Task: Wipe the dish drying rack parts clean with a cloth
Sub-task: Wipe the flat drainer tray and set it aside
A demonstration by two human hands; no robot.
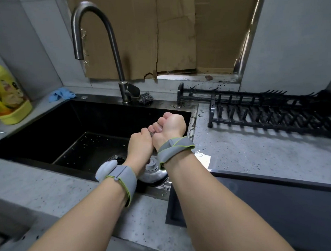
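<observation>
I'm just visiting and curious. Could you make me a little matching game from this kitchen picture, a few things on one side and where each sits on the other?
Things:
1. yellow bottle
2. blue gloves
3. black dish rack
4. steel scourer

Places:
A. on the counter right of the sink
B. at the far left edge
C. beside the tap's base
D. in the back left corner behind the sink

Pairs: 1-B, 2-D, 3-A, 4-C

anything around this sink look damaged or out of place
Yes. The cardboard covering the window behind the tap is cracked and torn along its bottom edge, leaving a gap. The black dish rack lies on the counter in separate pieces. Water drops and dark specks dot the counter near it.
</observation>
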